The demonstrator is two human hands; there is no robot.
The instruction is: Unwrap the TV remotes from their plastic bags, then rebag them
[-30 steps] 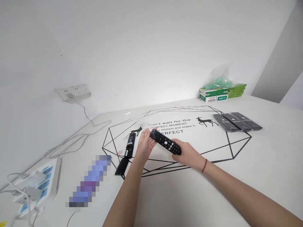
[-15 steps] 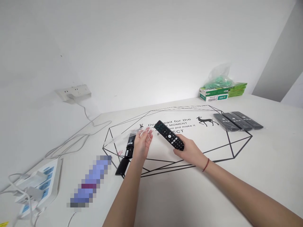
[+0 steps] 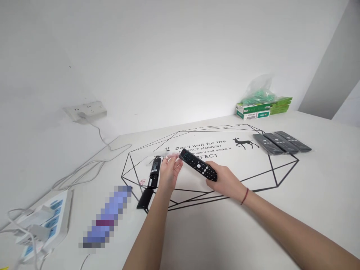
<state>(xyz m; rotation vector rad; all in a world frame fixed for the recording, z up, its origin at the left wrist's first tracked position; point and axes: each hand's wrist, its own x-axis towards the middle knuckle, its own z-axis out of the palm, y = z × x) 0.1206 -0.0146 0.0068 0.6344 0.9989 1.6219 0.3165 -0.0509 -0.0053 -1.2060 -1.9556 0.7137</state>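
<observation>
My right hand (image 3: 222, 175) is closed around the lower end of a black remote control (image 3: 198, 165), its buttons facing up and its far end pointing left. My left hand (image 3: 169, 170) pinches the edge of a clear plastic bag (image 3: 157, 154), which trails left over the table and is hard to make out. The remote's tip is right at those fingertips, by the bag's edge; whether it is inside I cannot tell. Beside my left hand lies another black remote (image 3: 155, 167), face down with its battery compartment uncovered, and a black battery cover (image 3: 145, 198) below it.
Several wrapped remotes (image 3: 282, 143) lie in a row at the right. Green-and-white boxes (image 3: 253, 108) with a plastic bag of green things (image 3: 260, 95) stand by the wall. On the left are a power strip (image 3: 53, 225), cables (image 3: 84, 168) and a blurred-out phone-like object (image 3: 108, 215).
The remote in my right hand has moved left and tilted flatter, so its tip now meets my left fingertips. My left hand has stayed nearly in place.
</observation>
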